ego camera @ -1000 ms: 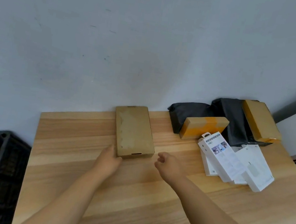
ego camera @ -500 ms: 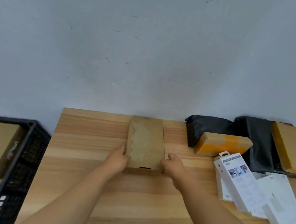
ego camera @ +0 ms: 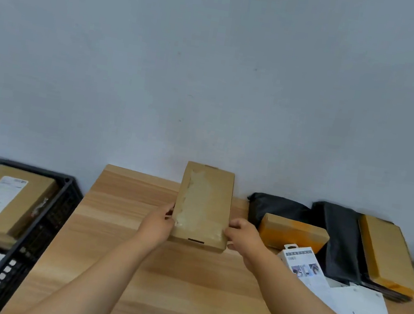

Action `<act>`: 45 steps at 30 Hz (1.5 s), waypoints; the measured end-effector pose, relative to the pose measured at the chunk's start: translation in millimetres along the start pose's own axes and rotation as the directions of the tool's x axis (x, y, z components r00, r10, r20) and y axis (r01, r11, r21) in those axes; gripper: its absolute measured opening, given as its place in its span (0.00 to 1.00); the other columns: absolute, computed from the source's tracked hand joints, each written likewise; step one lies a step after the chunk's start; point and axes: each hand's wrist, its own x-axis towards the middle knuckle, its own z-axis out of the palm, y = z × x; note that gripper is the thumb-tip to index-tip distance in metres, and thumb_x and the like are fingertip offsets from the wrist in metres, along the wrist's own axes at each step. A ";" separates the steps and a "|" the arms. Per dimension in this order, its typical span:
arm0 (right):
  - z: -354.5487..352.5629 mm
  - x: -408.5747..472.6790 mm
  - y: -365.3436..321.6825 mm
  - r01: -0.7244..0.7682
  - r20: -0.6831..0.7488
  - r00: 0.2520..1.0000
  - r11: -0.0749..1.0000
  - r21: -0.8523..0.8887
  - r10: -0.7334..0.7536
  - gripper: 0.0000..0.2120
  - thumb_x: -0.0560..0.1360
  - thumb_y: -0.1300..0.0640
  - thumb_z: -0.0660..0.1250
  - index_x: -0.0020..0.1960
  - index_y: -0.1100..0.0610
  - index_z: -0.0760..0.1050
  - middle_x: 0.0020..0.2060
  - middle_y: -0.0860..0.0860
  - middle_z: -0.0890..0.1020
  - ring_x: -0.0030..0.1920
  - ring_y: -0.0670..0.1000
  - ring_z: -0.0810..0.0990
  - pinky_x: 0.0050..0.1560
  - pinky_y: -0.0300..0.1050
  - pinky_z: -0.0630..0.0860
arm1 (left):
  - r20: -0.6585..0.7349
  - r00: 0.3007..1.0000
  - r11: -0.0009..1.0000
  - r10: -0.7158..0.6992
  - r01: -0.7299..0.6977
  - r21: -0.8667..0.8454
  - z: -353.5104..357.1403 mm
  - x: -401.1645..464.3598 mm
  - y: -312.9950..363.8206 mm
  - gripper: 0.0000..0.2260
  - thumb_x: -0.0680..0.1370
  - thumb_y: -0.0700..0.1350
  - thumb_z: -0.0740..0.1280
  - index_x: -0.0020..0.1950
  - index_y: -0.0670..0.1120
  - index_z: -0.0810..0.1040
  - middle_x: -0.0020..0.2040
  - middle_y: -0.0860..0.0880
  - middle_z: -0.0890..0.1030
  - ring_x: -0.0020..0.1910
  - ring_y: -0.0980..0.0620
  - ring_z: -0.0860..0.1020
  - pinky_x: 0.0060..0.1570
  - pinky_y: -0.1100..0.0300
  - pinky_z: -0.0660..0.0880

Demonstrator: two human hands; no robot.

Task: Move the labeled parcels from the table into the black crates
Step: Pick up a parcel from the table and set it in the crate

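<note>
While both hands are up at the middle of the wooden table, take in the surface first: pale planks with long straight grain, smooth and matt, running out to a plain grey-blue wall just beyond the fingertips. The left hand grips the left long edge of a flat brown cardboard parcel, fingers curled round the side, and the right hand clamps the opposite edge the same way. The parcel sits between them, its far end tilted up against the wall's backdrop, its near end low by the tabletop; whether that end touches the wood I cannot tell. It is a slim rectangle, its face scuffed with a pale torn patch, a dark slot in the near side.

Out past the left hand, off the table's edge, sits a black crate of perforated plastic, and in it a labeled box, brown card with a white printed sticker. Right of the right hand lies a small block-shaped box wrapped in glossy orange-brown tape, with crinkled black poly bags behind it and a taped flat box leaning across them. Nearer the right forearm, white retail cartons lie fanned out, smooth and sharp-cornered
</note>
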 end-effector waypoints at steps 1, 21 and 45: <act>-8.0 -5.8 -7.5 0.028 -0.014 1.000 1.000 -0.007 -0.028 0.06 0.77 0.64 0.62 0.53 0.58 0.73 0.49 0.55 0.79 0.48 0.52 0.76 0.44 0.44 0.75 | -0.010 1.000 1.000 0.020 -0.020 -0.012 -1.7 -6.6 10.6 0.21 0.79 0.35 0.56 0.69 0.51 0.71 0.59 0.50 0.77 0.56 0.50 0.74 0.57 0.57 0.72; -119.1 -147.2 -164.2 0.568 -0.169 0.816 0.821 0.052 -0.554 0.21 0.78 0.62 0.61 0.70 0.49 0.69 0.46 0.52 0.79 0.41 0.51 0.80 0.52 0.47 0.77 | -0.190 0.847 0.863 0.497 -0.506 0.000 -64.5 -93.4 213.1 0.29 0.75 0.32 0.61 0.73 0.54 0.65 0.59 0.53 0.74 0.56 0.53 0.75 0.44 0.63 0.74; -115.9 -170.8 -198.6 0.567 -0.103 0.814 0.744 0.353 -0.572 0.13 0.81 0.47 0.54 0.58 0.51 0.73 0.57 0.50 0.78 0.60 0.50 0.77 0.61 0.56 0.75 | -0.129 0.908 0.788 0.399 -0.411 -0.458 -108.0 -106.2 248.4 0.18 0.83 0.54 0.52 0.49 0.45 0.77 0.50 0.44 0.80 0.53 0.48 0.79 0.59 0.55 0.73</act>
